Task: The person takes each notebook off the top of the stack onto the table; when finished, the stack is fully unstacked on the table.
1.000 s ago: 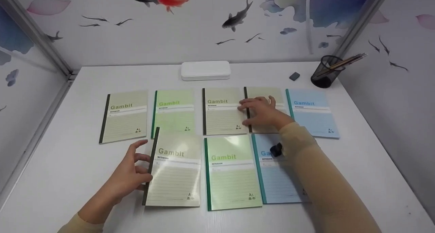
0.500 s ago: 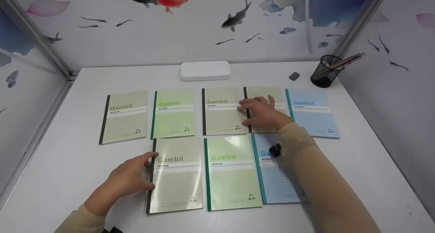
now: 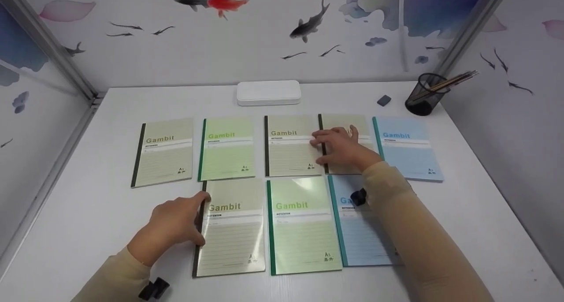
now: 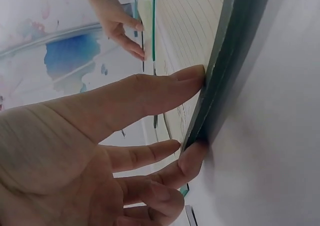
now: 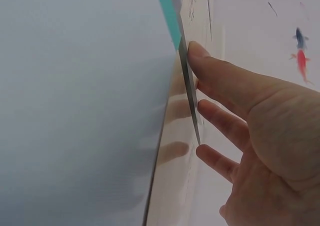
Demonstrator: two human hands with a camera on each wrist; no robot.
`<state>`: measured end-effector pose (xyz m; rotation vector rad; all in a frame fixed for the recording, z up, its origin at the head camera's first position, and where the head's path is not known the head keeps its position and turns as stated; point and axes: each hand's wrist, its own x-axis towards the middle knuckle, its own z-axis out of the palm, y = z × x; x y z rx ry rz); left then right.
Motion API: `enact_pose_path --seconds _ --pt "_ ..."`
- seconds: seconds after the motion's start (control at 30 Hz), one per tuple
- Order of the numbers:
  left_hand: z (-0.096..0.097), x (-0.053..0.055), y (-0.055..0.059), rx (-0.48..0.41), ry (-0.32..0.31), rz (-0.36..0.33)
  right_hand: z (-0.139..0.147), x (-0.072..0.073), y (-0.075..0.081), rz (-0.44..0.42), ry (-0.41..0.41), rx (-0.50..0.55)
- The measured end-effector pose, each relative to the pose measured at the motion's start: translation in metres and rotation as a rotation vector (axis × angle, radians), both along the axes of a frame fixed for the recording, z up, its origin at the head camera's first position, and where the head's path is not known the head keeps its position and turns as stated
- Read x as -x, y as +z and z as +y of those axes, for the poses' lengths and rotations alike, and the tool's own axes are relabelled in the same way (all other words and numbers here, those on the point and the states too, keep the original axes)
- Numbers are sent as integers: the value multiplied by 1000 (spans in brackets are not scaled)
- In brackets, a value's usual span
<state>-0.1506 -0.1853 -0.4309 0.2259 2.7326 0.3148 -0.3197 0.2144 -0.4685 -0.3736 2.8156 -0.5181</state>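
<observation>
Along the spine of the front-left beige notebook (image 3: 233, 240), my left hand (image 3: 174, 222) has its thumb and fingertips spread against the dark binding. The left wrist view shows the thumb (image 4: 175, 88) on the spine's edge, with fingers bent near its far end. That notebook lies flat. My right hand (image 3: 339, 147) reaches over a second beige notebook (image 3: 343, 122) in the back row, fingers loosely spread. Its fingertips are by the right edge of a third beige notebook (image 3: 288, 156). In the right wrist view the thumb (image 5: 197, 51) touches a dark spine.
Green notebooks (image 3: 302, 240) (image 3: 229, 156), blue notebooks (image 3: 365, 244) (image 3: 410, 156) and another beige notebook (image 3: 165, 161) lie face up. Toward the wall stand a white case (image 3: 269, 93), a dark eraser-like block (image 3: 384, 100) and a mesh pen cup (image 3: 423, 99) with pencils.
The front-left beige notebook has gone from tilted over the green one to flat in the front row, and my left hand has moved along its spine. My right hand stays put.
</observation>
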Motion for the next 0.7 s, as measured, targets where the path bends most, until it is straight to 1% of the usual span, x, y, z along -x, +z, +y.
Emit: enact_pose_path --seconds 0.13,0.2,0.3,0.37,0.4,0.47,0.57,0.63,0.7 --pt "3 1 1 81 -16 21 -3 -2 2 -9 14 0" --pt "4 2 3 88 -12 27 -4 -1 3 -6 30 4" --pt "4 6 6 51 29 24 -3 1 4 -11 44 24" --pt "4 11 7 2 64 47 -2 3 3 -10 49 55" --pt "3 14 7 -26 81 70 -1 4 3 -12 34 77" --pt "2 22 7 -87 112 137 3 5 3 -2 -13 129" --pt "0 39 7 -163 134 282 10 8 4 49 -81 170" --pt "-2 51 8 -191 151 365 18 10 5 88 -115 161" --pt "-3 65 8 -200 169 420 26 12 4 123 -127 119"
